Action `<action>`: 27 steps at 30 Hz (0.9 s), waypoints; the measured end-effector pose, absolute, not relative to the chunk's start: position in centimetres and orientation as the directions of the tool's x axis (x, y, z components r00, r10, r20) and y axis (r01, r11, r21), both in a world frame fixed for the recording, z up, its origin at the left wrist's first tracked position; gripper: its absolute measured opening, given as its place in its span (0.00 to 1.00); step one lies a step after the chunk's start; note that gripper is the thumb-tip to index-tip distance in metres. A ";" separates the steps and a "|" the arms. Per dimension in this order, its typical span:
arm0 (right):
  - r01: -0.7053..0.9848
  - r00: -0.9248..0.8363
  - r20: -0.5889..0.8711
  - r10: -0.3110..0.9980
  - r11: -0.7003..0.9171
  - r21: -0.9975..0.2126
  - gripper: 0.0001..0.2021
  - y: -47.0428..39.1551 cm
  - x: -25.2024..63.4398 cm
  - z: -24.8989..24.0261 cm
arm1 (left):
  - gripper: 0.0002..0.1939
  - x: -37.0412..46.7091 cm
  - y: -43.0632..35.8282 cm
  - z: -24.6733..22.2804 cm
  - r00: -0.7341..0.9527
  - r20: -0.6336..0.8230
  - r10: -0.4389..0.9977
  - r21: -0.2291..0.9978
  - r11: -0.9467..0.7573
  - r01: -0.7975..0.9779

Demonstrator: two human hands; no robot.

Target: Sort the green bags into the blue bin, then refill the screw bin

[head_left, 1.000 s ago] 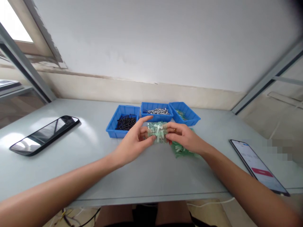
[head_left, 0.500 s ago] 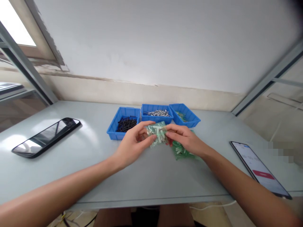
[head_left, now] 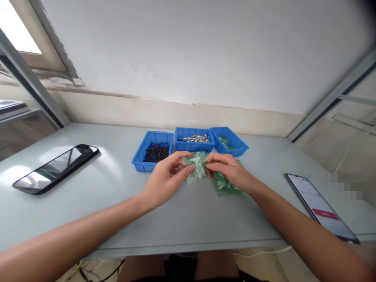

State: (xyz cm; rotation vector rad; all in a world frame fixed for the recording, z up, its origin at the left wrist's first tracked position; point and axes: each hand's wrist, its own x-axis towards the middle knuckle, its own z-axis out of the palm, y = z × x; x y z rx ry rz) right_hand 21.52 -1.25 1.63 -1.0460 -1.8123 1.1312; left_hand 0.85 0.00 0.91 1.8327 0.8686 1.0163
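Between my two hands is a small clear greenish bag (head_left: pixel 197 167) with pale plugs and some metal pieces inside. My left hand (head_left: pixel 164 178) pinches its left edge between thumb and fingers. The right edge is pinched by my right hand (head_left: pixel 230 170). Under and beside my right hand, a green bag of pale plugs (head_left: pixel 223 186) lies on the table, partly hidden by that hand. Beyond the hands stand a blue bin of black screws (head_left: pixel 141 158), a blue bin of silver screws (head_left: pixel 194 146) and a blue bin with small green bags (head_left: pixel 238 149).
On the grey table (head_left: pixel 182 227), a dark glossy device (head_left: pixel 55 170) lies at the left. A phone (head_left: pixel 321 207) with a lit screen lies at the right, near my right forearm. A wall (head_left: pixel 188 58) rises behind the bins, with metal posts on both sides.
The plugs inside the held bag have shifted and the bag's shape has changed slightly. Both hands keep their pinch on it. The whole view has moved a little.
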 end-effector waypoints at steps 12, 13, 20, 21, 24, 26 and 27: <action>0.299 -0.387 0.122 0.914 0.250 -0.921 0.13 -1.3 21.4 1.3 | 0.13 0.6 0.4 0.8 0.474 0.350 0.808 0.823 -0.506 0.256; 0.304 -0.382 0.134 0.914 0.261 -0.916 0.14 -1.3 21.4 1.3 | 0.13 0.7 0.4 0.8 0.471 0.352 0.809 0.823 -0.507 0.256; 0.329 -0.341 0.231 0.911 0.346 -0.879 0.16 -1.4 20.8 1.0 | 0.12 0.5 0.3 0.9 0.431 0.334 0.838 0.865 -0.455 0.213; 0.338 -0.333 0.240 0.912 0.354 -0.872 0.17 -1.4 20.7 1.0 | 0.12 0.4 0.2 1.0 0.424 0.338 0.840 0.869 -0.451 0.202; 0.360 -0.311 0.244 0.919 0.351 -0.864 0.17 -1.6 20.5 0.9 | 0.13 0.5 -0.1 1.2 0.419 0.308 0.854 0.903 -0.401 0.154; 0.368 -0.312 0.234 0.921 0.344 -0.864 0.17 -1.7 20.6 0.9 | 0.16 0.7 -0.1 1.3 0.412 0.264 0.872 0.936 -0.335 0.108; 0.372 -0.314 0.233 0.920 0.345 -0.862 0.17 -1.6 20.7 1.0 | 0.19 0.8 0.0 1.3 0.402 0.241 0.883 0.952 -0.296 0.079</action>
